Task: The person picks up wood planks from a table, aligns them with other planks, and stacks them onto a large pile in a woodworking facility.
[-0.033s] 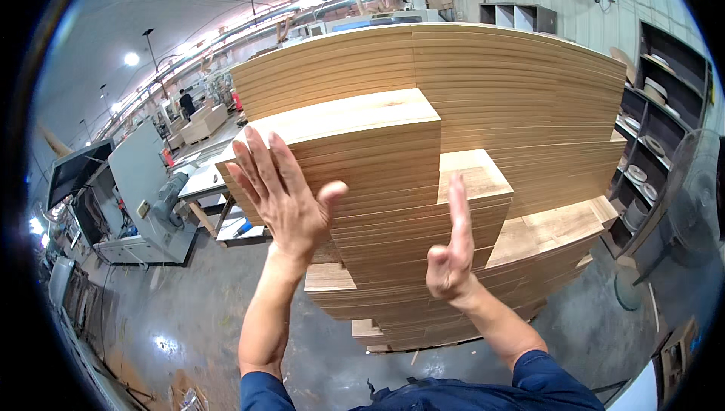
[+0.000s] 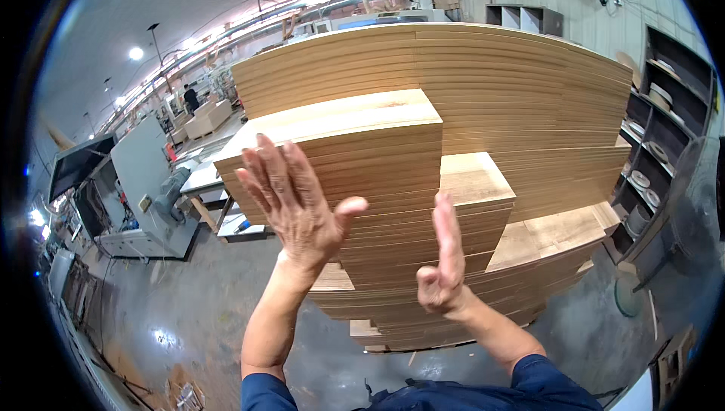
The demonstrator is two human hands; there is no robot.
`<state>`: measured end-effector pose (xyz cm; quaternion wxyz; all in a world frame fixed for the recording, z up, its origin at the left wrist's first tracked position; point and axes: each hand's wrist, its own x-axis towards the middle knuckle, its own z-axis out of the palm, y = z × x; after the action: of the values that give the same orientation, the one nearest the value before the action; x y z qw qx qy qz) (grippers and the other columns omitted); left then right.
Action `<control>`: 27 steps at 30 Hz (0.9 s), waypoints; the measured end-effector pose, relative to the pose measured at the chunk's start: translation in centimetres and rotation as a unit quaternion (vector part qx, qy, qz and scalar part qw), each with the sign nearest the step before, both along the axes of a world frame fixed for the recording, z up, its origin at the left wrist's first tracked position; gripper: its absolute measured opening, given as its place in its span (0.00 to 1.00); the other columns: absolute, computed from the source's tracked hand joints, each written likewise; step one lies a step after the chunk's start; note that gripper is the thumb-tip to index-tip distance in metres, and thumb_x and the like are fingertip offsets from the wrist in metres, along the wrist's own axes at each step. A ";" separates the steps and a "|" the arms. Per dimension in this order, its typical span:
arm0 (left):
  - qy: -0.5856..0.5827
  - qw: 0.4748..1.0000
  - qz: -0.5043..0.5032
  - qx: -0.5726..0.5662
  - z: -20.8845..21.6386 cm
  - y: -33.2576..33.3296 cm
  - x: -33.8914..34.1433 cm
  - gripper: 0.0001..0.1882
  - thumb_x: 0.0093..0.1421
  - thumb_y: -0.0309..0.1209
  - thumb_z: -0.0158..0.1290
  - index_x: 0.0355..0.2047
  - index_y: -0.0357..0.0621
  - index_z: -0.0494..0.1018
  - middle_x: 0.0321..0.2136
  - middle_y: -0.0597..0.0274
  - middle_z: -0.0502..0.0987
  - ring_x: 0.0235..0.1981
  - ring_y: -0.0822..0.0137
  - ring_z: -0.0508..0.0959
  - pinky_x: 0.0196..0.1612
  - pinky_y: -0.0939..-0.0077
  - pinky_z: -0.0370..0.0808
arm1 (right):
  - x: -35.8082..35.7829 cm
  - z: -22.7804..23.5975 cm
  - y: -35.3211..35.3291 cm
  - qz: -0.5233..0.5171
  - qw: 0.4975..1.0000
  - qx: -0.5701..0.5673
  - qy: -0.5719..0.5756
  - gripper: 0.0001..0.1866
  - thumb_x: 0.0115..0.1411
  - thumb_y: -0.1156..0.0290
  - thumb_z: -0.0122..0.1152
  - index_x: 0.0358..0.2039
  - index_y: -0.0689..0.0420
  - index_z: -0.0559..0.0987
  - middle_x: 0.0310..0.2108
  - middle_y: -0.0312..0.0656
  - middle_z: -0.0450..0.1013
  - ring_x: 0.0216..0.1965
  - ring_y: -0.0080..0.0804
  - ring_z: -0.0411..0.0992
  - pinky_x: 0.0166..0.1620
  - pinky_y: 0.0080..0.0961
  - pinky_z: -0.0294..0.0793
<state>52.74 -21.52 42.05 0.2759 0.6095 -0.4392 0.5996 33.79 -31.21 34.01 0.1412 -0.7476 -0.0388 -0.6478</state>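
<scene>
A tall stack of wood-grain boards (image 2: 521,101) stands in front of me, its layers stepped at different heights. On the near left rises a shorter pile of boards (image 2: 355,113) with a pale top. My left hand (image 2: 306,222) is raised before that pile, fingers stretched and thumb apart, holding nothing. Held up edge-on, my right hand (image 2: 444,267) has its fingers straight and its thumb beside the palm; nothing shows in it. It is nearest to a lower step of boards (image 2: 476,177). Whether either hand touches the wood I cannot tell.
Dark shelves (image 2: 664,124) with round rolls stand at the right. To the left are a grey machine (image 2: 140,200) with a screen (image 2: 79,166) and a small worktable (image 2: 204,178). A person (image 2: 191,98) stands far back left. Grey concrete floor (image 2: 204,290) surrounds the stack.
Both hands have shifted slightly: the left one to the right and a little down, the right one a little left and down. The boards look unmoved.
</scene>
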 end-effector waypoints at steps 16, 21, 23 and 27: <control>0.550 0.810 0.201 0.022 -31.2 22.5 -14.8 0.46 0.59 0.48 0.54 0.67 0.36 0.45 0.66 0.29 0.41 0.68 0.35 0.43 0.67 0.41 0.44 | 5.2 -13.5 18.0 0.481 0.814 0.140 0.295 0.35 0.71 0.48 0.32 0.65 0.66 0.56 0.65 0.53 0.55 0.66 0.45 0.55 0.65 0.42 0.57; 0.596 0.631 0.478 -0.135 -34.6 35.6 -31.4 0.38 0.56 0.44 0.59 0.60 0.32 0.62 0.62 0.32 0.55 0.66 0.39 0.53 0.67 0.46 0.51 | 2.6 -18.3 23.1 0.581 0.613 0.155 0.513 0.25 0.71 0.61 0.40 0.63 0.62 0.62 0.63 0.48 0.60 0.61 0.39 0.63 0.61 0.36 0.65; 0.572 0.555 0.562 -0.219 -33.6 40.9 -38.2 0.39 0.53 0.41 0.61 0.60 0.33 0.62 0.62 0.34 0.57 0.65 0.39 0.55 0.67 0.52 0.53 | 1.8 -20.3 25.2 0.593 0.548 0.152 0.570 0.22 0.70 0.67 0.46 0.62 0.61 0.63 0.62 0.47 0.62 0.58 0.36 0.67 0.59 0.32 0.69; 0.454 0.369 0.736 -0.340 -37.7 49.6 -54.7 0.37 0.59 0.47 0.56 0.60 0.32 0.61 0.60 0.33 0.61 0.63 0.36 0.58 0.65 0.46 0.52 | -0.9 -19.3 32.2 0.601 0.484 0.081 0.630 0.21 0.69 0.69 0.49 0.60 0.63 0.67 0.57 0.47 0.67 0.54 0.34 0.71 0.55 0.26 0.69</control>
<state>-1.94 28.07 4.34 0.0670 0.7264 0.6160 0.2972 32.94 0.98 14.72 0.5430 -0.7357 -0.3266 0.2392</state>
